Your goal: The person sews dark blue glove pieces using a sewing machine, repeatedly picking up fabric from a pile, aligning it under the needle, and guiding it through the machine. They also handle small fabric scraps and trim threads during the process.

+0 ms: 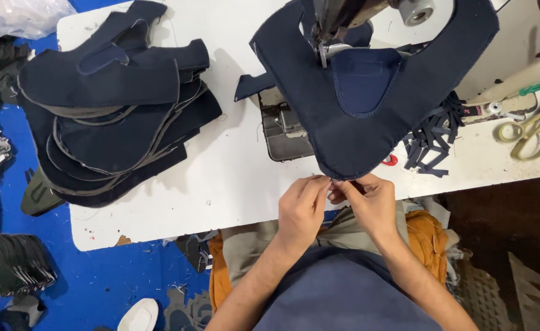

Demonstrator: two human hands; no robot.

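Observation:
A dark navy shoe-upper piece (pixel 368 104) with a blue patch (pixel 363 79) lies under the sewing machine's needle head (pixel 328 37) on the white table (pixel 221 178). My left hand (pixel 302 211) and my right hand (pixel 368 202) meet at the piece's near tip by the table's front edge. Both pinch something small there, seemingly the piece's edge or a thread; I cannot tell which.
A stack of several navy upper pieces (pixel 110 116) lies on the table's left. Loose navy strips (pixel 432 138), scissors (pixel 527 135) and a green-handled tool (pixel 539 86) lie at the right. More dark pieces (pixel 12 263) sit on the blue floor at left.

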